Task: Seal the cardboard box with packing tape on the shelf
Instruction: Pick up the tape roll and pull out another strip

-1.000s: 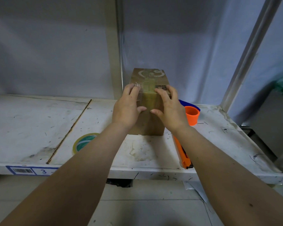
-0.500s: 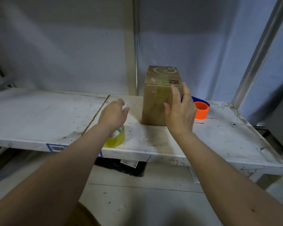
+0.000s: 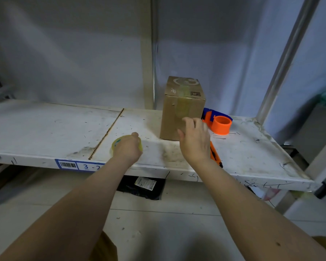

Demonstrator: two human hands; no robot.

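While standing upright on the white shelf, near its back edge, cardboard box taller than wide, long axis vertical, taped top face up, a strip of clear tape running over the top and down the front face. Just in front of the lower front face, right hand open, fingers spread and loosely bent, holding nothing; whether fingertips touch the cardboard cannot be told. Off to the box's left and nearer the shelf's front edge, left hand curled over a yellowish roll of packing tape, seemingly gripping it. Behind the box's right side, orange and blue tape dispenser. Under the right wrist, orange utility knife.
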